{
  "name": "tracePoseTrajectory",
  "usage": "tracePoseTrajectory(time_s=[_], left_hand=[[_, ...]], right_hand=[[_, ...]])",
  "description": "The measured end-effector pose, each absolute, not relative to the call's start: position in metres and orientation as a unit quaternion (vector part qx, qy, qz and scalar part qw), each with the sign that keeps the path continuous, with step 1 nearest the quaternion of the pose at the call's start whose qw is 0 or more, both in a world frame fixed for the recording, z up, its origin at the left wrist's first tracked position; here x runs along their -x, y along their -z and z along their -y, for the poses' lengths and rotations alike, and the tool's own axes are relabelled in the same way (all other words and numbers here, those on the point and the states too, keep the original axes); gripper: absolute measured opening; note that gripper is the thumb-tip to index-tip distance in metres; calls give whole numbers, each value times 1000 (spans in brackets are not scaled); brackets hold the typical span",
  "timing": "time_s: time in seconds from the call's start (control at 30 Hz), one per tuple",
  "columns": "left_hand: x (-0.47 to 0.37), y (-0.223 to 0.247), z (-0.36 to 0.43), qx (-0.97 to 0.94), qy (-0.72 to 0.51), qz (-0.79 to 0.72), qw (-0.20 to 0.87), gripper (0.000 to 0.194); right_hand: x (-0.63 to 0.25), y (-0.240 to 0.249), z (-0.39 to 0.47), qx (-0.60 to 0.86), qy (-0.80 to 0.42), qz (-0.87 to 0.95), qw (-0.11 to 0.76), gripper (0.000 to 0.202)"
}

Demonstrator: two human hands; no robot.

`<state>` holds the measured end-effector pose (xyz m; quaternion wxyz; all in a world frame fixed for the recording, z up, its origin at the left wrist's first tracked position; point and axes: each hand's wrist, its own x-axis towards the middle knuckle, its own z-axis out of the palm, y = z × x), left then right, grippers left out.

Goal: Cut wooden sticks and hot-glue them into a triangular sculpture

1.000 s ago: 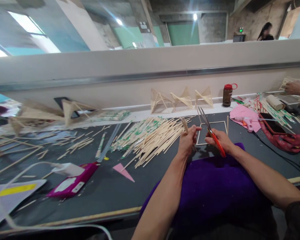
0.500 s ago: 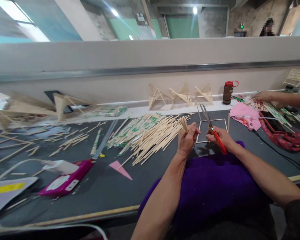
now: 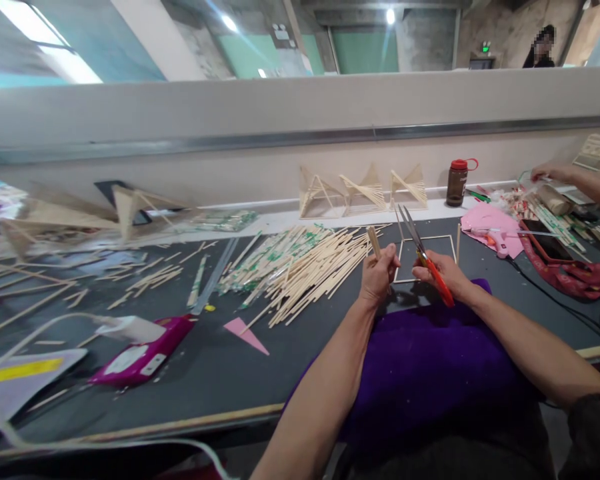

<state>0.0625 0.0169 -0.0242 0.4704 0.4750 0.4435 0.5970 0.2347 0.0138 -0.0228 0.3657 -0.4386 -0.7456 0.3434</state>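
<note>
My left hand (image 3: 379,272) is closed around a small bundle of wooden sticks (image 3: 373,241) whose ends poke up above the fist. My right hand (image 3: 443,270) grips a pair of scissors (image 3: 414,233) with red handles; the blades point up and away, slightly apart, and touch nothing. Behind both hands a thin square stick frame (image 3: 430,237) lies on the dark table (image 3: 300,373). To the left of my left hand spreads a loose heap of bare sticks (image 3: 305,283), beside sticks in green-printed wrappers (image 3: 280,250).
Three stick models (image 3: 363,193) stand along the wall near a brown bottle (image 3: 457,185). At right are a pink glue gun (image 3: 500,243), pink paper (image 3: 480,220) and another person's hand (image 3: 555,173). A magenta wipes pack (image 3: 143,353) lies at left.
My left hand has shifted slightly right, and the sticks in it stand more upright. The other person's hand has lifted away from the wrappers at right. The scissors look unchanged.
</note>
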Motion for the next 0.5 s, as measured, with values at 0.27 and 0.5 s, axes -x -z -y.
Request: tracePoseTrajectory(time_s=[0.27,0.5], left_hand=[[-60,21,-3,-533,-519,-403,533,63],[-55,18,-1,-620,-486,-450,420,60]], right_hand=[[-233,18,-11,430,-376,732,372,44],[-236,18,-13,439,-356,740,366,41]])
